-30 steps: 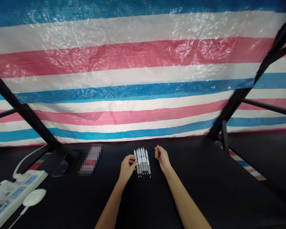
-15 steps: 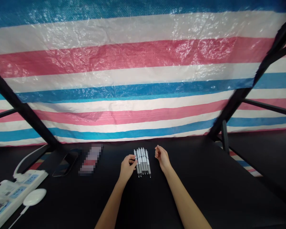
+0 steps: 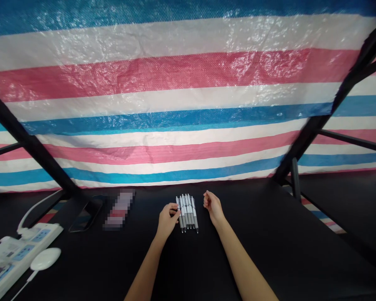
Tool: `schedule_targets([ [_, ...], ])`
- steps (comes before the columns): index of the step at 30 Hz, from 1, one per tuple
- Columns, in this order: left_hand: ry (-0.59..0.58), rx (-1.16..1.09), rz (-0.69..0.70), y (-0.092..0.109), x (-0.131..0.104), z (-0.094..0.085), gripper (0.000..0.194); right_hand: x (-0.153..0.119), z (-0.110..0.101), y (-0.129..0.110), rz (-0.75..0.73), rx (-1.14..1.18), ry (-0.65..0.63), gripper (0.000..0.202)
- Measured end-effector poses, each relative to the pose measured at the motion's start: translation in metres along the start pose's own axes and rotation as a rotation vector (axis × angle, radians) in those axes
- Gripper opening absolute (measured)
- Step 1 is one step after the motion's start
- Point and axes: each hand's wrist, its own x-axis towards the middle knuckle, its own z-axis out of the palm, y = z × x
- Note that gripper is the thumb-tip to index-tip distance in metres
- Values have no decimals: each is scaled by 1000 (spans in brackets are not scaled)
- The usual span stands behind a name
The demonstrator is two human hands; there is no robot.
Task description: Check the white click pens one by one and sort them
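At the near left corner of the tabletop [image 3: 188,267], a white power strip [image 3: 28,251], set at a slant, with a round white pad [image 3: 45,259] just beside its right side. Farther back, toward the far left corner, a dark phone [image 3: 86,214] lying flat; next, to the right of that, a pixelated item [image 3: 120,209], too blocked out to name. Near the middle of the far edge, the left hand [image 3: 168,217], extended from the near edge, in contact with the leftmost pen [image 3: 181,223] of a row. Left grip narrowed at about the middle of that pen; impossible to tell a firm pinch from a light rest. In the row, six white-and-grey pens [image 3: 187,213] side by side, clip ends toward the far edge, tips toward the near edge, all flat on the tabletop. Just right of the row and apart from it, the right hand [image 3: 213,207], grip folded in loosely, nothing visible inside. Past that, toward the far right corner, a black frame leg [image 3: 296,179]. Over the last second, no visible change: same row, same spots for both hands. From such stillness, most likely a pause or a steadying touch on an already aligned row, rather than a lift under way.
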Motion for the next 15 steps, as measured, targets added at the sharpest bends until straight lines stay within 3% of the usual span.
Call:
schedule_targets([
  [15,-1,4,-12,1,0,1,26,0,-1,0,4,7,2,28],
])
